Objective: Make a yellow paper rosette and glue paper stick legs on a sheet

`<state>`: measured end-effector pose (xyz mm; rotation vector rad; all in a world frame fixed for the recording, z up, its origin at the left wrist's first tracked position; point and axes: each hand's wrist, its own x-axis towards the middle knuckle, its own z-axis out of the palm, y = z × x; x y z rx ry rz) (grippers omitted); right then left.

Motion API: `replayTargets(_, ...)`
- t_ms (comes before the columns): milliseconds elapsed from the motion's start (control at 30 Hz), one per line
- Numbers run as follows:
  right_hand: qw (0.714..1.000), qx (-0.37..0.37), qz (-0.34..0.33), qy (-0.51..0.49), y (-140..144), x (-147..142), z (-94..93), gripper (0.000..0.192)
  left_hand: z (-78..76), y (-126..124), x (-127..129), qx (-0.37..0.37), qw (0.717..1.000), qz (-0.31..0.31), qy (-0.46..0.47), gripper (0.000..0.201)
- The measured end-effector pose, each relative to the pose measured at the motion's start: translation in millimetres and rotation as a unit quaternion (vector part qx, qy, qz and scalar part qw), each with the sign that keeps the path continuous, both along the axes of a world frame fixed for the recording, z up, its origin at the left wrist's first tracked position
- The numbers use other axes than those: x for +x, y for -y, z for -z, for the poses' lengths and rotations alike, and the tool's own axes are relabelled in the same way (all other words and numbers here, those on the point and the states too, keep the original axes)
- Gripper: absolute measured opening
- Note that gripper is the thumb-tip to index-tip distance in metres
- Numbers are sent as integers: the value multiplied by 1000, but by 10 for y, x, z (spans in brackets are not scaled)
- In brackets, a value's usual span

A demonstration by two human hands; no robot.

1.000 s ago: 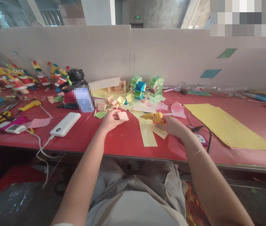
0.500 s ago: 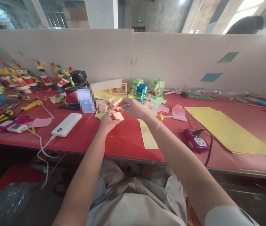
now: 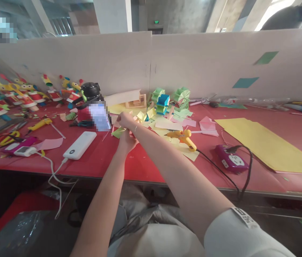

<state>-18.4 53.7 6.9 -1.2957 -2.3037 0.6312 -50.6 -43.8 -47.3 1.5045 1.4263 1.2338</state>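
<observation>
My right hand [image 3: 124, 119] reaches across my left arm to a heap of small folded paper pieces [image 3: 142, 116] beside the blurred object. Its fingertips touch the peach pieces at the heap's left end, and whether they grip one is hidden. Just below, my left hand [image 3: 127, 142] rests on the red table [image 3: 145, 162] with its fingers curled around a folded peach paper piece, which my right forearm mostly covers. A yellow glue gun [image 3: 182, 136] lies free on yellow paper strips to the right of both hands.
A white power bank [image 3: 80, 145] with a cable lies at the left, and a purple power strip [image 3: 230, 160] at the right. Large yellow sheets [image 3: 268, 142] cover the right side. Green and blue folded models [image 3: 170, 98], a black jug [image 3: 90, 91] and paper figures [image 3: 30, 96] stand along the partition.
My right hand set the glue gun down on the table and swung left across my left arm to the heap of folded pieces. My left hand stayed in place with the peach piece.
</observation>
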Motion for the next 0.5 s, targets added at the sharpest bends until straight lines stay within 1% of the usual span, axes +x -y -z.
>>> replayTargets(67,1000,13,6,-28,20,72,-86,20,-3,15,-5,-10,999,-25,-19,36)
replayTargets(133,997,29,18,-62,90,205,-215,11,-7,39,-12,-16,998,-44,-31,44)
replayTargets(200,984,63,38,-161,212,405,-333,22,-17,61,-11,-18,998,-48,-20,52)
replayTargets(267,967,82,54,-233,377,650,-398,33,-36,77,0,-15,999,-32,2,53)
replayTargets(333,952,80,49,-290,560,907,-393,34,-65,93,19,-12,1000,-8,15,50)
replayTargets(400,934,60,38,-350,734,1142,-332,33,-98,112,35,-15,1000,4,11,50)
replayTargets(500,900,-20,0,-434,937,1417,-201,37,-128,142,45,-10,1000,20,8,51)
